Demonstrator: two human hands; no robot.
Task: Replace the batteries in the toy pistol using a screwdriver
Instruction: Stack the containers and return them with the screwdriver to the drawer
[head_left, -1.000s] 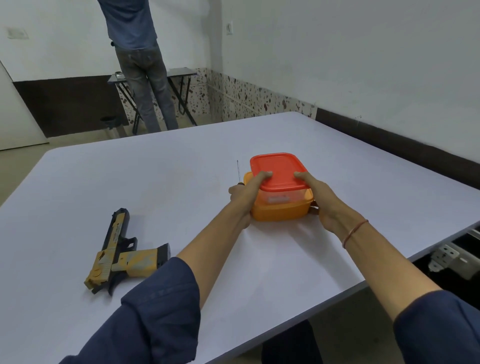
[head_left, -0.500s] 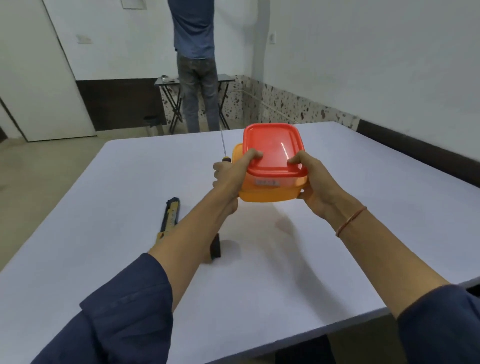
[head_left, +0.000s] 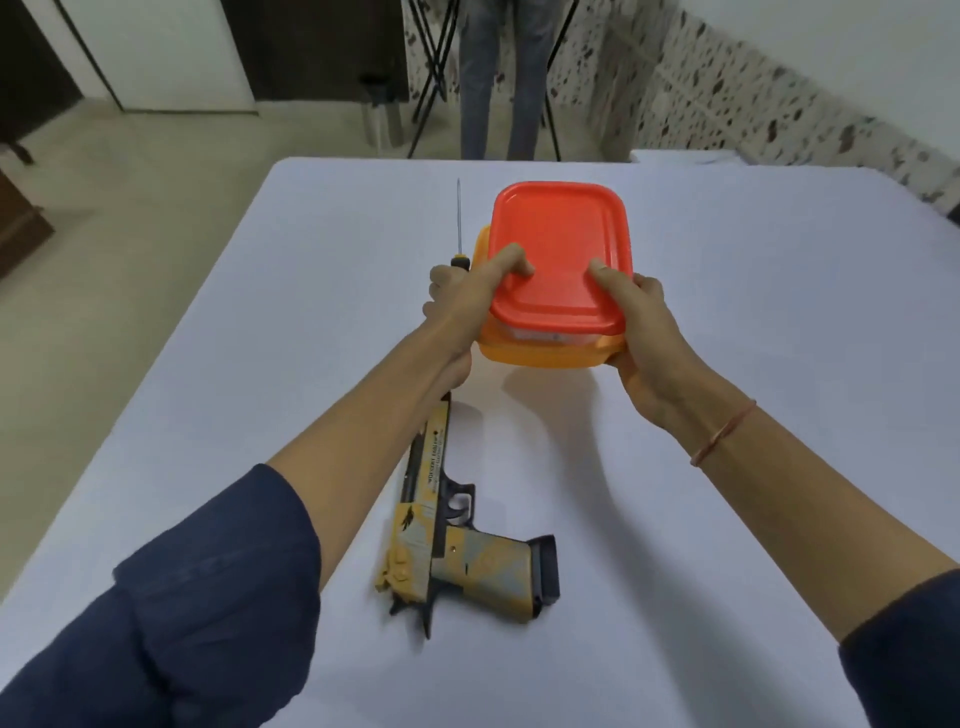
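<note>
- Both hands held a plastic container (head_left: 545, 348) above the white table (head_left: 779, 364): the left hand (head_left: 462, 306) wrapped one side, also pinching a screwdriver (head_left: 459, 228), and the right hand (head_left: 644, 338) closed on the other, thumb on its red lid (head_left: 563, 249).
- A yellow toy pistol (head_left: 441, 525) lay flat on the table beneath the left forearm, long axis running away from the viewer, muzzle far, grip pointing right.
- It looked light, rigid plastic, best held by the grip.

Both arms reach forward; the left hand (head_left: 460, 306) and right hand (head_left: 641, 332) are closed, thumbs lying on top
</note>
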